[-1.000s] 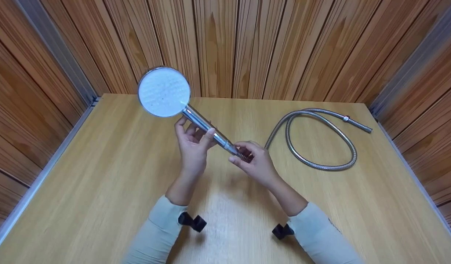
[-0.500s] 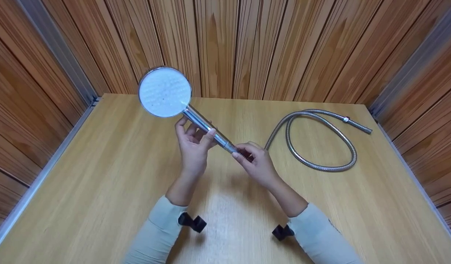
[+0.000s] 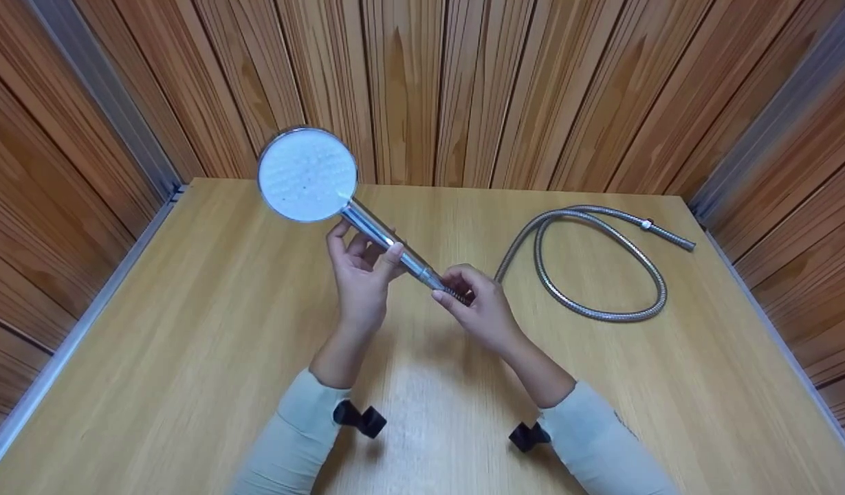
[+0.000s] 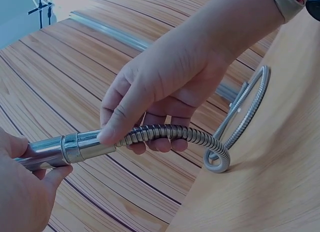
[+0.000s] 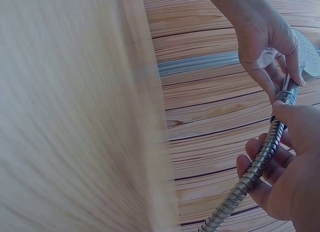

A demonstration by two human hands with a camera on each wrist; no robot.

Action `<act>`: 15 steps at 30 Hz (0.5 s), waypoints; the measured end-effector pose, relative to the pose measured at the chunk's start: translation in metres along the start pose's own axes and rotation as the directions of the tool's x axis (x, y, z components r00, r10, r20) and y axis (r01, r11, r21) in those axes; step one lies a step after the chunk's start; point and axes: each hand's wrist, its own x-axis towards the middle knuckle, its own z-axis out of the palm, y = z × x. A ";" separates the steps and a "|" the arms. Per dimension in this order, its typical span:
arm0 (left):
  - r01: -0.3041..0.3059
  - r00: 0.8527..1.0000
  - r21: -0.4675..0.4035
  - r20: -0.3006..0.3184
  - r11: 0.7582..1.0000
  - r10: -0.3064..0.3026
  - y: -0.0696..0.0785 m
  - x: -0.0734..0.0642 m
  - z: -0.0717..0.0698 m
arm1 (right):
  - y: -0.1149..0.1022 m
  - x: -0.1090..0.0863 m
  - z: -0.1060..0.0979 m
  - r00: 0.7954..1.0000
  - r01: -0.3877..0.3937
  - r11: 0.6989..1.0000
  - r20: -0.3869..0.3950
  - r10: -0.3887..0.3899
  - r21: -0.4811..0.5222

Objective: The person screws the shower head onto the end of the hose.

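A chrome hand shower (image 3: pixel 306 175) with a round white face is held tilted above the table, face toward the head camera. My left hand (image 3: pixel 360 282) grips its handle (image 3: pixel 372 227), thumb on top and fingers behind. At the handle's lower end, my right hand (image 3: pixel 483 308) pinches the chrome end nut (image 4: pixel 95 144) of a shower hose, which meets the handle in line. The ribbed metal hose (image 5: pixel 255 172) runs back across my right fingers and arches down to the table.
The rest of the hose (image 3: pixel 618 317) lies looped on the wooden table (image 3: pixel 188 344) at the right. Its free end, with a small white ring (image 3: pixel 647 224), points to the right edge. Wood-panelled walls (image 3: pixel 401 89) enclose the back and sides.
My right thumb and fingertips have shifted slightly back and forth round the hose end at the handle's base. The left hand and hand shower have stayed almost still.
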 end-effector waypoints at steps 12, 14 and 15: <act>0.005 1.000 0.004 0.003 1.000 -0.005 0.003 0.000 0.002 | -0.002 0.000 0.000 1.000 0.001 1.000 -0.005 -0.001 0.011; 0.008 1.000 0.004 0.004 1.000 -0.008 0.003 -0.001 0.002 | -0.003 0.000 0.000 1.000 -0.004 1.000 -0.004 0.004 0.014; 0.008 1.000 0.002 0.003 1.000 -0.008 0.003 -0.001 0.002 | -0.003 0.000 0.000 1.000 -0.003 1.000 -0.002 0.003 0.013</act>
